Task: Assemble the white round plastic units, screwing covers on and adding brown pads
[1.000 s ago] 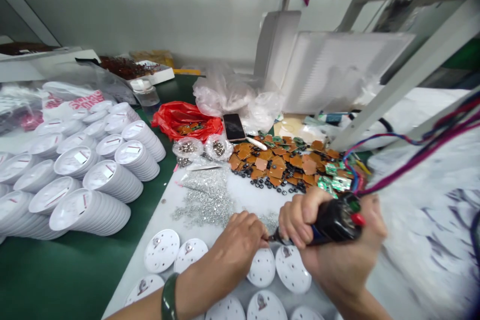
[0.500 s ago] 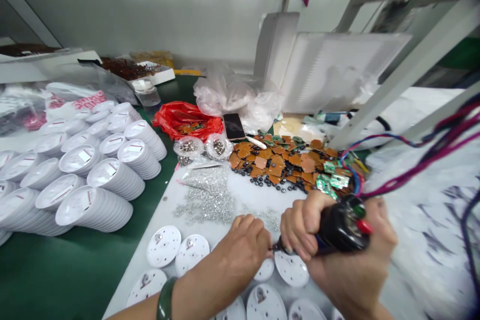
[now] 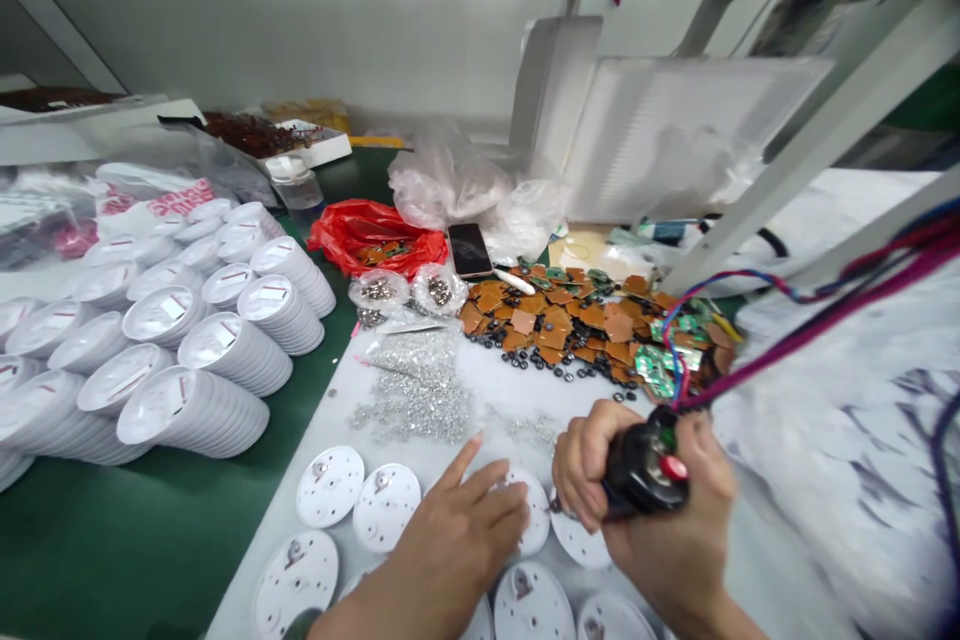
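Observation:
My right hand (image 3: 694,510) is wrapped round a black electric screwdriver (image 3: 646,472) with a red and a green button and coloured wires. Its tip points left, close to a white round disc (image 3: 534,515). Over that disc and its neighbours, my left hand (image 3: 461,530) hovers or rests with fingers spread, holding nothing; whether it touches a disc I cannot tell. More white discs with small holes and metal clips, such as one (image 3: 330,487) at the left, lie in rows on the pale board (image 3: 300,465). Beyond the hands lies a heap of small silvery screws (image 3: 424,400).
Stacked white cups (image 3: 232,350) fill the left side on a green mat (image 3: 135,540). Behind the screws are brown circuit boards (image 3: 555,320), a red bag (image 3: 375,235) and a phone (image 3: 469,250). A shelf post (image 3: 817,120) and the wires (image 3: 795,340) cross the right.
My left hand has gone from closed fingers near the screwdriver tip to spread fingers, slightly left. The screwdriver in my right hand has shifted a little left and the wires have swung.

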Available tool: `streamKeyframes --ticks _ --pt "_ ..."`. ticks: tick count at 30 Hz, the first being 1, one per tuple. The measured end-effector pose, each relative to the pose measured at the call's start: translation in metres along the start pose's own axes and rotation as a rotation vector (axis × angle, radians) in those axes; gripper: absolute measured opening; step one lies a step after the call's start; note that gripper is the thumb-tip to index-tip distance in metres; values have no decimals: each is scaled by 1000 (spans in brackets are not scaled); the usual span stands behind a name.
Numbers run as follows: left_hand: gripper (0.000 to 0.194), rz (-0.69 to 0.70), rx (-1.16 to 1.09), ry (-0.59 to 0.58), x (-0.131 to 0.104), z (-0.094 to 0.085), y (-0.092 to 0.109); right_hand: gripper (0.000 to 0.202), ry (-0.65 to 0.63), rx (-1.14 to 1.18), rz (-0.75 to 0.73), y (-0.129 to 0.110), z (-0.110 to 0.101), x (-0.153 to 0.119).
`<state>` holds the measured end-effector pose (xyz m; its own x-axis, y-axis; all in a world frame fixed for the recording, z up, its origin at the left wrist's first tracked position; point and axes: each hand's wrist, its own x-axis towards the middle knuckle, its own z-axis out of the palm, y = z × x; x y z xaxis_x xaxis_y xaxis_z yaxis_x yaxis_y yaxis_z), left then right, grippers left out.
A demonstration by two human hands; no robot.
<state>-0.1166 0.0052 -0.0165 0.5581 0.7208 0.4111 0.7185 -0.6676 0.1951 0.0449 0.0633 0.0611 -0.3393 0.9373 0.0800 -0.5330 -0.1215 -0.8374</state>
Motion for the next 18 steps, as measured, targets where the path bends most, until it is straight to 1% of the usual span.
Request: streamKeyframes --ticks 2,4,10,15,18 --pt "25 24 46 45 -8 3 1 61 -2 2 -14 5 -3 1" --pt "26 32 74 69 -12 8 2 60 4 8 -6 10 -4 1" --pt "24 55 107 198 -11 20 -1 61 -3 -18 15 17 -7 1" --pt "26 59 62 153 -14 23 -3 62 -43 -52 36 18 -9 -3" --pt "24 53 30 189 -15 25 -4 63 -55 -57 41 19 -9 -4"
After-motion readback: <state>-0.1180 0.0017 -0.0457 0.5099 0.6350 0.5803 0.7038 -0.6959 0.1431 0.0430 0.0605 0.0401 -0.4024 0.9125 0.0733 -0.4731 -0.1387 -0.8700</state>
